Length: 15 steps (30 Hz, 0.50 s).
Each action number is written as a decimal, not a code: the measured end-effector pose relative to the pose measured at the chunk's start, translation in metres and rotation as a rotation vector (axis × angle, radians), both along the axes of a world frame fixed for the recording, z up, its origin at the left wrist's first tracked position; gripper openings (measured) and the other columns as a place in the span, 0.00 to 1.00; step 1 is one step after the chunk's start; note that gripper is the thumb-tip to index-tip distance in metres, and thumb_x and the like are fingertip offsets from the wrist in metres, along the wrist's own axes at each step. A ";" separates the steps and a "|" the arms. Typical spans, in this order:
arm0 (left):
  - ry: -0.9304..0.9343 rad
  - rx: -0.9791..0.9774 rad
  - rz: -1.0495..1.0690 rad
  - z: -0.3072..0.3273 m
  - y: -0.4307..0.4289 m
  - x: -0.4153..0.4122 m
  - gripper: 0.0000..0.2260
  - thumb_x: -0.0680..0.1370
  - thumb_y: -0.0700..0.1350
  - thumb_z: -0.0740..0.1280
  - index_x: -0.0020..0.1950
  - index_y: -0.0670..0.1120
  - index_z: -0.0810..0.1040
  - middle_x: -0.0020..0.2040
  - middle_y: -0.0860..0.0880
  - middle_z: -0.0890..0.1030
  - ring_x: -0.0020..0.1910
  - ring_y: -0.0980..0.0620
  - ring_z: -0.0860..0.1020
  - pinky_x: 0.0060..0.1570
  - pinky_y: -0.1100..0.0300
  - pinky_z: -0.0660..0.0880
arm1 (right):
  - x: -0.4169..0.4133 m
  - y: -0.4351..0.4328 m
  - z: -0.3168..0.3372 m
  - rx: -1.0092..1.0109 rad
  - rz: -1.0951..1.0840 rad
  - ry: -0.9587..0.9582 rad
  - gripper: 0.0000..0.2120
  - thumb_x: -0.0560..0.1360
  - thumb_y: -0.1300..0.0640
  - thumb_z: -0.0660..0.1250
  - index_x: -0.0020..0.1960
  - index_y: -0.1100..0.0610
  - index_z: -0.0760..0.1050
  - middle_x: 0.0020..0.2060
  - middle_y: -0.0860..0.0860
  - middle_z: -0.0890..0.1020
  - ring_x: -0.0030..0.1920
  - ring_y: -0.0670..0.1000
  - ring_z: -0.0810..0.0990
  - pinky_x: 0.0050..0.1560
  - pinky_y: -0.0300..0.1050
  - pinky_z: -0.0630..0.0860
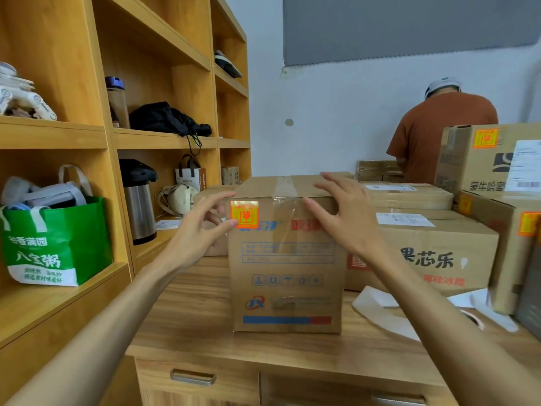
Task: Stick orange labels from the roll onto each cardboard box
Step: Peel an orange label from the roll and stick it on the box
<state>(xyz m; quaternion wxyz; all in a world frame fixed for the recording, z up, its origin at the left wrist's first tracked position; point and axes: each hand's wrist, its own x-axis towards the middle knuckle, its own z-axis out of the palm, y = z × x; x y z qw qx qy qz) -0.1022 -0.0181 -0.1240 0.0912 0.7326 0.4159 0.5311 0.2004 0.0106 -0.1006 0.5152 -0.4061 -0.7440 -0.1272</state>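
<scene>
Head view: a taped-shut cardboard box (287, 259) stands on the table (263, 353), an orange label (244, 214) flat on its front's upper left corner. Left hand (202, 227), loosely curved, touches the label's lower corner with its thumb; right hand (342, 212) rests spread on the box's top edge. Beyond the left hand, a green bag (58, 244) holds grey bundles.

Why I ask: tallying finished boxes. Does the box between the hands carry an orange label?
Yes, an orange label sits upper left on the front of the cardboard box.
</scene>
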 end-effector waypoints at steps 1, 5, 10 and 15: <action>0.001 -0.009 0.003 0.001 -0.002 -0.005 0.24 0.78 0.44 0.72 0.71 0.59 0.73 0.56 0.47 0.74 0.48 0.46 0.78 0.32 0.47 0.82 | 0.005 0.000 0.000 -0.079 0.056 0.029 0.25 0.75 0.33 0.60 0.62 0.47 0.80 0.67 0.46 0.77 0.69 0.48 0.71 0.72 0.54 0.63; 0.003 -0.038 0.023 0.005 -0.010 -0.025 0.24 0.78 0.42 0.72 0.73 0.56 0.73 0.56 0.46 0.76 0.49 0.48 0.78 0.35 0.56 0.82 | 0.004 -0.012 -0.002 -0.210 0.257 0.037 0.23 0.73 0.37 0.68 0.65 0.44 0.77 0.64 0.40 0.77 0.67 0.43 0.70 0.71 0.54 0.67; 0.017 -0.063 0.101 0.010 -0.016 -0.060 0.24 0.78 0.41 0.71 0.71 0.59 0.74 0.54 0.49 0.78 0.49 0.48 0.80 0.40 0.51 0.84 | -0.028 -0.028 -0.003 -0.180 0.332 -0.052 0.24 0.72 0.42 0.69 0.66 0.47 0.75 0.61 0.44 0.79 0.64 0.45 0.70 0.67 0.52 0.70; 0.070 0.034 0.380 0.007 -0.019 -0.083 0.23 0.80 0.38 0.69 0.73 0.52 0.73 0.56 0.43 0.76 0.45 0.52 0.78 0.41 0.67 0.78 | -0.075 -0.045 0.002 -0.098 0.349 -0.201 0.22 0.77 0.46 0.69 0.69 0.49 0.73 0.64 0.44 0.78 0.66 0.46 0.69 0.67 0.48 0.64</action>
